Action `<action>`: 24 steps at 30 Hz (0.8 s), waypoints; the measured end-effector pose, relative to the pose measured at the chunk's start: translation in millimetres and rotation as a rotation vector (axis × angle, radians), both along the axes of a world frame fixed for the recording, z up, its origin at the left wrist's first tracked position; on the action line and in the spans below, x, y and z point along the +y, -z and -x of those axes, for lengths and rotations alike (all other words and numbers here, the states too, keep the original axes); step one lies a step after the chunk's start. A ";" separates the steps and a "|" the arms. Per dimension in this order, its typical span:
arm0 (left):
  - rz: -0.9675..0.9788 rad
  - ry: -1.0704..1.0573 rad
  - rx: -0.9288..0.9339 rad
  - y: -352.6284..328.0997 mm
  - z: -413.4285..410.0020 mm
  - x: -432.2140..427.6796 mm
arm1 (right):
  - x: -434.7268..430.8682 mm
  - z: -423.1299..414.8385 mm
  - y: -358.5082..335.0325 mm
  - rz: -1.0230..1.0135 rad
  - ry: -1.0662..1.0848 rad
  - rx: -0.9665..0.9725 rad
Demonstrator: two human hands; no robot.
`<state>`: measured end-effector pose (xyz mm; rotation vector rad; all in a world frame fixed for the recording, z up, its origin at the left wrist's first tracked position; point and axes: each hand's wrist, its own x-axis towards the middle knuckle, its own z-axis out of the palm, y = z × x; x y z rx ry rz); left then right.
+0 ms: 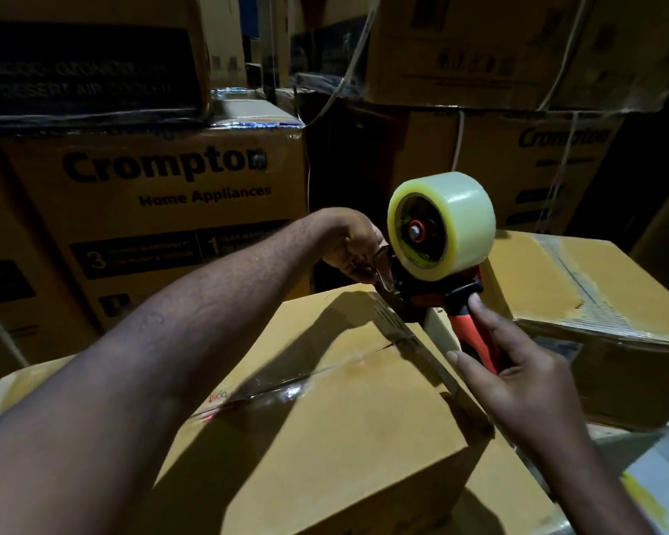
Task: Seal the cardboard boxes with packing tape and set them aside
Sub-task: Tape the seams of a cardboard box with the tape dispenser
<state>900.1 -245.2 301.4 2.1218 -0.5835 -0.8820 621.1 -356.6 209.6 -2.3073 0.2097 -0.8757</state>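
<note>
While big printed brown cartons (151,195) stack beyond grip, plain brown cardboard box (325,418) lies directly under it, clear strip along top seam. Just right of grip, second taped brown box (595,303). At box's far edge, red-handled tape dispenser (441,295) carrying clear tape roll (445,222). Handle wrapped by curled right hand (526,380); left hand (358,245) grips dispenser's metal front end.

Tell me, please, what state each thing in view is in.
Near box: flaps closed, clear tape along seam.
Tape dispenser: at that box's far edge, roll mounted.
Left hand: grips dispenser's front.
Right hand: grips its red handle.
Right-side box: taped shut.
</note>
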 end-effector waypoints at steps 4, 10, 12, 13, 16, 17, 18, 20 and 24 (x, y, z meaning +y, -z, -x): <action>-0.014 -0.038 -0.105 8.4 -9.0 -11.4 | 12.1 -15.5 -0.5 0.070 0.098 0.088; 0.044 -0.113 -0.098 16.1 -14.6 -7.6 | 29.4 -33.5 -6.7 0.084 0.147 0.194; 0.014 -0.130 -0.175 23.8 -24.3 -10.4 | 27.8 -39.3 -4.8 0.065 0.174 0.233; -0.025 -0.134 -0.248 28.3 -29.4 -12.3 | 27.1 -41.4 -3.7 0.047 0.184 0.257; -0.112 -0.097 -0.403 41.0 -34.2 -17.9 | 27.1 -44.9 1.2 0.030 0.217 0.304; -0.111 -0.086 -0.426 45.5 -35.8 -19.9 | 27.2 -45.8 3.2 0.030 0.226 0.311; -0.104 -0.081 -0.443 49.3 -37.2 -21.2 | 26.9 -47.3 3.7 0.032 0.233 0.313; -0.091 -0.077 -0.452 53.5 -39.5 -22.4 | 23.3 -51.1 4.1 0.019 0.240 0.317; -0.079 -0.044 -0.439 54.7 -47.0 -22.1 | 20.5 -57.4 2.1 -0.031 0.240 0.354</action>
